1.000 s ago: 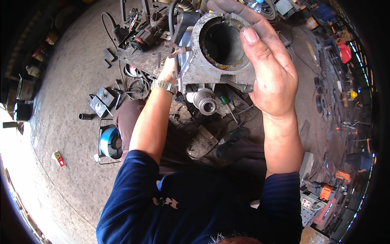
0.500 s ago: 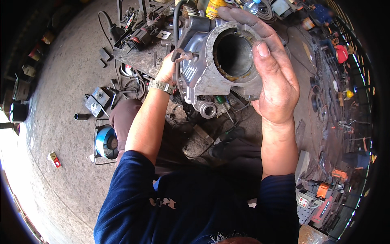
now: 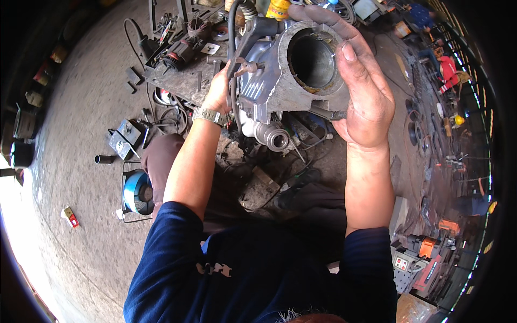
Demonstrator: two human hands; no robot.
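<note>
A grey cast-metal housing (image 3: 277,94) with a wide round bore is held up between my hands, its bore turned toward me. My right hand (image 3: 369,107) cups its right side, thumb beside the bore and fingers stretched over the far edge. My left hand (image 3: 217,97), with a metal watch at the wrist, is at its left side; most of those fingers are hidden behind it. A rusty clamp (image 3: 247,67) with a threaded bolt sits against the housing near that hand, beside a black cable (image 3: 232,32). Under the housing shows a ringed metal cylindrical part (image 3: 273,137).
A metal plate (image 3: 186,81) bearing an angle grinder (image 3: 180,54) stands at far left. Near my left knee are a blue round device in a frame (image 3: 137,191), a grey metal block (image 3: 126,137) and a short pipe (image 3: 104,159). Machinery with orange parts (image 3: 428,247) stands at right.
The housing has tilted and shifted slightly up and to the right, showing more of the cylindrical part below. Both hands keep their places on it and have risen a little.
</note>
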